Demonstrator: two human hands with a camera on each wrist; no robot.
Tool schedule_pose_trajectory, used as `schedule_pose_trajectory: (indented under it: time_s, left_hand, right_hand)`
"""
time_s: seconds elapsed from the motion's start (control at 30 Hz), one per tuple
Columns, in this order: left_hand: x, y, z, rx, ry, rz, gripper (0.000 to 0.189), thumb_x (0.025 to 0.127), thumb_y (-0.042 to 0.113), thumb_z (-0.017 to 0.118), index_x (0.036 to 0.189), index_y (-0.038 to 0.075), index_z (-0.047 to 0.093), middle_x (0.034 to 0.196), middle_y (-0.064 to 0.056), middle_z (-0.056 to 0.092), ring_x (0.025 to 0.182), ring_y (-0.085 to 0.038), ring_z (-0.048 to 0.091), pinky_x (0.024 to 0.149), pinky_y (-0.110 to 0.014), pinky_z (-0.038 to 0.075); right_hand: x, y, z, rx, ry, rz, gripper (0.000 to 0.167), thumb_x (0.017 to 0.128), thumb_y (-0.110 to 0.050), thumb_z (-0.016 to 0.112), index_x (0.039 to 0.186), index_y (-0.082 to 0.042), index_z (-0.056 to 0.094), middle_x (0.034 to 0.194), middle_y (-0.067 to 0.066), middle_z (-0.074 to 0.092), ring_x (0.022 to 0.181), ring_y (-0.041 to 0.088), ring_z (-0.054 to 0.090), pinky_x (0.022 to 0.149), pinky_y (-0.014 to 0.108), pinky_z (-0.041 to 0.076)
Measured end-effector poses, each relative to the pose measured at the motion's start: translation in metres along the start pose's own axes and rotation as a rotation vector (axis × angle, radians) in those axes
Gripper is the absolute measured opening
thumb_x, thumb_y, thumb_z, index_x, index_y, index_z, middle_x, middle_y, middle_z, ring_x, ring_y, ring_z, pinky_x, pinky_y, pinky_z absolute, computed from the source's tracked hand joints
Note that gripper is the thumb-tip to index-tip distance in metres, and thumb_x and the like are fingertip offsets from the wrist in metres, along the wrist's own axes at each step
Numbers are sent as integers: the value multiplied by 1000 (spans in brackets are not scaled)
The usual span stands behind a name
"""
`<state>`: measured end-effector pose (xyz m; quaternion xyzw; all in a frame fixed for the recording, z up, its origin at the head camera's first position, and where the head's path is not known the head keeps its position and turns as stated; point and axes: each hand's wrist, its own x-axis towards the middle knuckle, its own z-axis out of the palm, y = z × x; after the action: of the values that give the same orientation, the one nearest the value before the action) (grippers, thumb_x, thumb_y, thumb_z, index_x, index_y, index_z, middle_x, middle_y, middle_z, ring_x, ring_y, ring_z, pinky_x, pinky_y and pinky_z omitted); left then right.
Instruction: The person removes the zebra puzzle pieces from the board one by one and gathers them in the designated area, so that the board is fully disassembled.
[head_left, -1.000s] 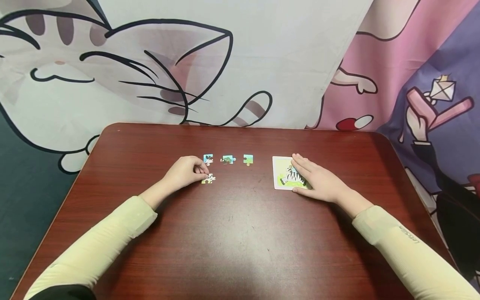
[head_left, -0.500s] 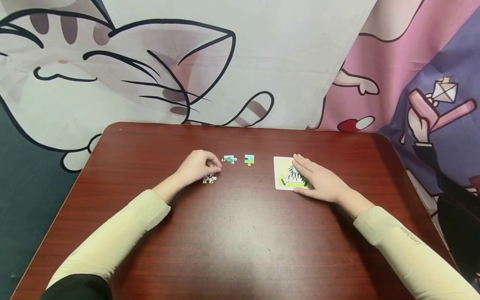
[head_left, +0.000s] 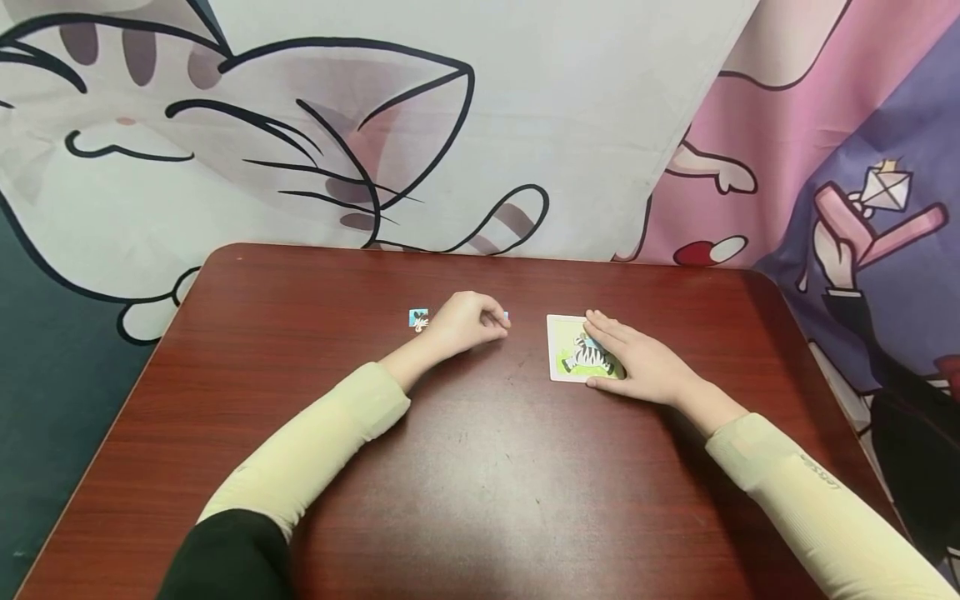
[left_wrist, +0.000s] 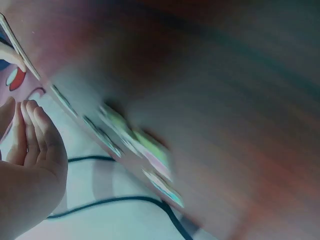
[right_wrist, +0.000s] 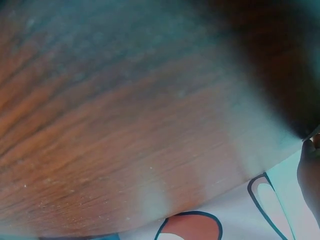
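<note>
My left hand [head_left: 468, 323] hovers over the row of small jigsaw pieces, its fingers loosely bent with nothing visible between them. Just past its fingertips shows a sliver of a jigsaw piece [head_left: 506, 316]. Left of the hand lies a jigsaw piece with a zebra's head [head_left: 418, 319]. The left wrist view has several blurred jigsaw pieces [left_wrist: 102, 136] on the table, apart from the hand [left_wrist: 37, 145]; some are hidden in the head view. My right hand [head_left: 648, 362] rests with fairly straight fingers over the right side of a white-edged zebra card [head_left: 558, 348].
Both hands work over a reddish-brown wooden table [head_left: 480, 467] with rounded far corners. A cartoon cat curtain [head_left: 585, 125] hangs behind its far edge, and pink and purple cloth [head_left: 795, 167] hangs to the right.
My left hand has moved right along the row of pieces, from the leftmost ones to the rightmost one, uncovering the zebra-head piece. My right hand stays on the card.
</note>
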<state>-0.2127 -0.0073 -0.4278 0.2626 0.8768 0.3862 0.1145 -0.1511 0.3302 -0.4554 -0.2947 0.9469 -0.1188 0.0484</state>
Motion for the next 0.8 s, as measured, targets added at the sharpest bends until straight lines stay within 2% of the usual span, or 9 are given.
schedule_pose_trajectory:
  time_s: [0.3, 0.6, 0.8]
  left_hand:
    - [25, 22, 26, -31, -49, 23, 12, 91, 8, 80, 103, 5, 81, 100, -9, 83, 91, -20, 78, 82, -20, 59]
    - [45, 42, 41, -10, -77, 27, 14, 92, 8, 80, 106, 2, 80, 103, -10, 82, 95, -20, 77, 82, -17, 58]
    - [55, 50, 53, -9, -100, 24, 15, 92, 7, 81, 106, 2, 79, 103, -10, 82, 96, -19, 77, 81, -16, 57]
  right_hand:
    - [0, 0, 0, 23, 4, 10, 95, 89, -44, 82, 163, -2, 39, 172, 19, 34, 158, 40, 37, 125, 59, 35]
    - [0, 1, 0, 59, 14, 9, 95, 88, -42, 84, 162, -2, 39, 172, 19, 35, 158, 40, 37, 124, 60, 36]
    - [-1, 3, 1, 82, 52, -4, 95, 86, -40, 86, 161, -3, 41, 170, 19, 39, 156, 41, 40, 121, 60, 39]
